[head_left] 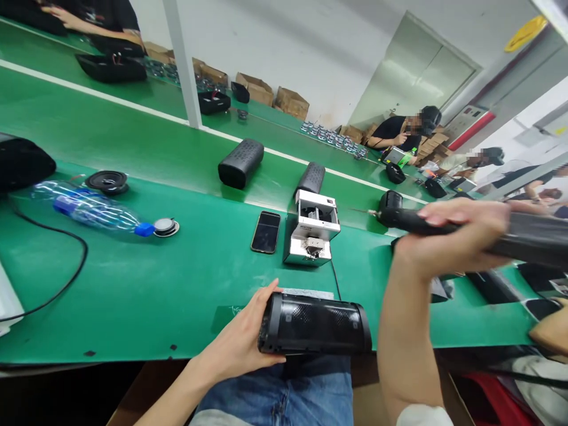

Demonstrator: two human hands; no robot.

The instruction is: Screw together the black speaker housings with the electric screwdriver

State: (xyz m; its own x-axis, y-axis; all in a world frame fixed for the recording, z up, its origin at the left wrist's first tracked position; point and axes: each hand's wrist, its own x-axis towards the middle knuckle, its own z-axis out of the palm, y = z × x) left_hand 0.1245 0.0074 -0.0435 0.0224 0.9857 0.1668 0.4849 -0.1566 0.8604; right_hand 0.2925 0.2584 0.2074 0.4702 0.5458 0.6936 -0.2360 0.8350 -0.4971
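A black cylindrical speaker housing [317, 325] lies on its side at the front edge of the green table, near my lap. My left hand [248, 331] grips its left end, with the fingers over the top and the thumb below. Raised at the right, my right hand [461, 234] is wrapped around a black electric screwdriver [406, 220]. Its thin bit points left, well apart from the housing. Behind the housing stands a white screw feeder [314, 228]. A phone [265, 232] lies beside the feeder on its left.
At the left are a plastic bottle [100, 207], a round speaker driver [106, 181] and a black cable [82, 260]. Black housings [242, 163] stand on the green conveyor [177, 142] behind. A white post [181, 65] rises there. Co-workers sit across and at right.
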